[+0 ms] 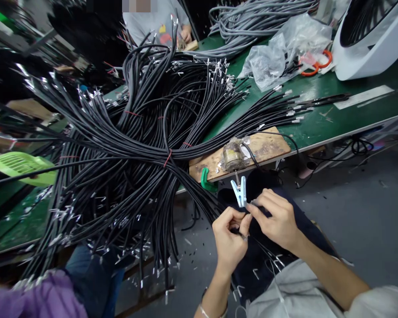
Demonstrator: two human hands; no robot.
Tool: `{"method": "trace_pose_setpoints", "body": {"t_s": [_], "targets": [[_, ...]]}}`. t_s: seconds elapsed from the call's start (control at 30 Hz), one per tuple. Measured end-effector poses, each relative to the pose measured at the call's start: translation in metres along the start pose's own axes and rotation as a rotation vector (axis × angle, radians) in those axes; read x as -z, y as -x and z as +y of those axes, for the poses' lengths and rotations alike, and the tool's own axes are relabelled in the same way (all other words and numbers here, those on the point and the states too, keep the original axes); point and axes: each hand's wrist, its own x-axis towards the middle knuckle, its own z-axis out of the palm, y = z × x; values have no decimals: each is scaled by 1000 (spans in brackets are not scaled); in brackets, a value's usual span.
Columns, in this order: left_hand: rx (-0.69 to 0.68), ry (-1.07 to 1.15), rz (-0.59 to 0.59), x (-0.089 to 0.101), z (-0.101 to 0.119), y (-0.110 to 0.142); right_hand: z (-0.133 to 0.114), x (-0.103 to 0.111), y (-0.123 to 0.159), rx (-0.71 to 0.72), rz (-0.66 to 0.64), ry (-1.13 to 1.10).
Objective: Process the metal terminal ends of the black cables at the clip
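A thin dark cable end [247,213], mostly hidden by fingers, lies between the two bare hands, just below a pale blue plastic clothespin [239,192]. The left hand [230,240] is closed in a pinch on it; the right hand [278,221] has its thumb and forefinger drawn together at the same spot, near the clothespin's nose, but whether it grips the piece too I cannot tell. Pinching so close to the tip probably gives fine control over something so small.

The clothespin hangs beyond the edge on the shaft of a small, grimy round motor [232,155], likely so that fingers can reach it from below. The motor sits on a worn wooden board [272,145], and a green clamp [206,180] at the board's near edge presumably keeps it steady. Beside it sprawls a large heap of black cables [129,150] with pale tips, part of it gathered by a red tie [167,158], which seems to keep the lengths together.

Farther along the green surface [321,130] are a crumpled clear plastic bag [268,64], orange-handled scissors [315,68], a coil of grey cable [252,22] and a white fan [368,57]. A person in a grey shirt [149,24] works opposite; a purple sleeve [49,298] shows at lower left. Scraps dot the grey floor [354,212].
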Motion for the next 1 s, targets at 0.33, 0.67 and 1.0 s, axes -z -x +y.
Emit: {"method": "trace_pose_setpoints", "body": {"t_s": [0.33,0.67,1.0], "targets": [[-12,102,0,4,2,3,22,1,12,-146,-30,-326],[-35,143,-290,22,-1,-6,9,5,5,-204,-274,-590],[-264,268,-207,14,-5,-12,21,7,-20,-824,-657,-1069]]}}
